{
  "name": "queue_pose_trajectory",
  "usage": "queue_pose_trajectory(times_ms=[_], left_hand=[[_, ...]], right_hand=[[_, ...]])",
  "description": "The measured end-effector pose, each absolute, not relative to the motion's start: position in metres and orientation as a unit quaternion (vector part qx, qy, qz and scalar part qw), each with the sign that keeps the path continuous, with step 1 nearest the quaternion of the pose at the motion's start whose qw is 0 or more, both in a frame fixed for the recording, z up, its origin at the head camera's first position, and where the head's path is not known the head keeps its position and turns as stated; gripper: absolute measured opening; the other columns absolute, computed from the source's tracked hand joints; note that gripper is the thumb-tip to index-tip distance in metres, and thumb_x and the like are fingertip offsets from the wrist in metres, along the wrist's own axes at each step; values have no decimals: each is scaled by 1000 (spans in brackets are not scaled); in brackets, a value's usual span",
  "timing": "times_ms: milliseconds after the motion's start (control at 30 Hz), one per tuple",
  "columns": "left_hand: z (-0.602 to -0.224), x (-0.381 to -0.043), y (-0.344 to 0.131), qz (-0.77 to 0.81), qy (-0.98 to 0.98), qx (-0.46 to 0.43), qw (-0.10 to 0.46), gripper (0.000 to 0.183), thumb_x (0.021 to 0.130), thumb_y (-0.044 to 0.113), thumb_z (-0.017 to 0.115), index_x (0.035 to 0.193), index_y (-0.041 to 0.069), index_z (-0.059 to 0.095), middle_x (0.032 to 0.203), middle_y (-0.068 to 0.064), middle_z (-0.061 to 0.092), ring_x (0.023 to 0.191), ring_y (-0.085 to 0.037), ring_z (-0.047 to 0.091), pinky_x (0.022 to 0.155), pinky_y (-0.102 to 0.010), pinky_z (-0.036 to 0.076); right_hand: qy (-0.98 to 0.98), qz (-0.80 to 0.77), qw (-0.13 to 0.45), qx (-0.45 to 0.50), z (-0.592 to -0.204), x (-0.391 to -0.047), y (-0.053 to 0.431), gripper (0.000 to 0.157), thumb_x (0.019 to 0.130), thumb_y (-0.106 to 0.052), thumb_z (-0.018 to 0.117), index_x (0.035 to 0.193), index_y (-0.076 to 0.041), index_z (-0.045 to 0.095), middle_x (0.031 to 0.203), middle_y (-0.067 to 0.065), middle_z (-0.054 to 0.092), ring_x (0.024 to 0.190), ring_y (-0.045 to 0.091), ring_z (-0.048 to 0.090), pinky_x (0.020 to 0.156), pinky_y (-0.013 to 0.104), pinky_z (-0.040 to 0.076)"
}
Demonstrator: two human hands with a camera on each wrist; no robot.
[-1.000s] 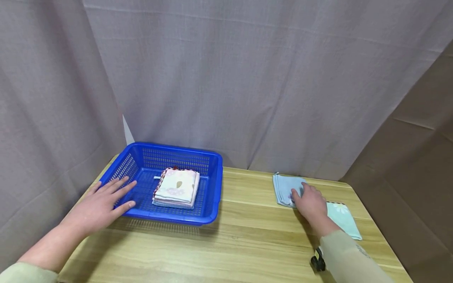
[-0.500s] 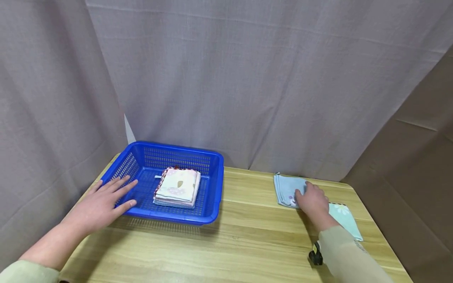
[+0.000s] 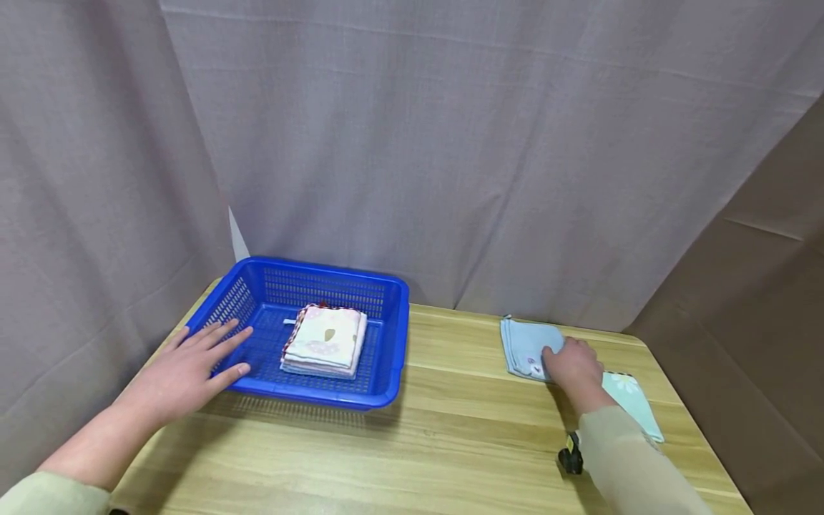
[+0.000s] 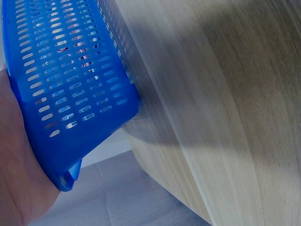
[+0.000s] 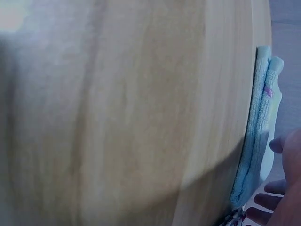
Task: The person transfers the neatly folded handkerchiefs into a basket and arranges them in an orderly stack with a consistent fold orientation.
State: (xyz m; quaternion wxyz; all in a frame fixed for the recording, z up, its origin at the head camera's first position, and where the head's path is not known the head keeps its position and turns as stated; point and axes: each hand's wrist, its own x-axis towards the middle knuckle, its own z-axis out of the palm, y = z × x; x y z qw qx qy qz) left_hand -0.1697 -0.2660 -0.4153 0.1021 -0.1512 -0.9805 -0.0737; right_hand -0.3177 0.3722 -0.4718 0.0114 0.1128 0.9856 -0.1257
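Note:
My left hand (image 3: 183,372), fingers spread and straight, rests over the near left corner of a blue plastic basket (image 3: 400,336). Inside the basket lies a stack of folded small towels (image 3: 325,342), a white printed one on top. On the right, my right hand (image 3: 576,366) is over the right edge of a folded light blue towel (image 3: 529,340). Its thumb and loosely bent fingers show close beside that blue towel (image 5: 256,136) in the right wrist view. A mint green towel (image 3: 631,400) with a flower print lies just right of the hand, partly hidden by the arm.
The wooden table (image 3: 412,443) reaches back to a grey curtain (image 3: 399,143). A brown covered panel (image 3: 759,307) borders the right side. A small black object (image 3: 570,458) sits at the right sleeve.
My right hand has slid slightly rightward, uncovering more of the light blue towel's print. My left hand stays at the basket's corner.

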Motion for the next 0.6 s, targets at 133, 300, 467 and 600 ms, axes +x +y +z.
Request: queue_pose_trajectory(times_ms=[133,300,467,600], left_hand=[[-416,-170,-266,-74,-980,-153,100,65,99,58,49,150,19,46,153,-18,41,140,-43,35,110,-67,19],[-415,-170,-265,-75,-981,-151,97,65,99,58,48,150,18,46,153,-18,41,140,-43,34,110,-67,19],[-414,-170,-266,-72,-981,-150,102,65,99,59,47,150,19,47,153,-16,42,141,-42,35,111,-66,19],[-414,-170,-266,-70,-981,-148,104,65,99,59,47,150,19,47,153,-16,42,141,-42,35,111,-66,20]], right_hand=[[984,-118,29,127,-473,-319,372,76,99,-45,42,139,19,36,132,42,39,120,57,40,94,68,37],[983,-114,44,135,-471,-318,371,76,99,-47,42,132,21,42,126,42,42,115,55,43,91,67,39],[984,-108,58,133,-470,-318,371,76,99,-49,40,126,21,49,121,42,44,111,55,45,89,66,40],[983,-106,63,134,-470,-320,372,77,98,-51,40,125,21,50,121,42,43,111,56,44,90,66,39]])
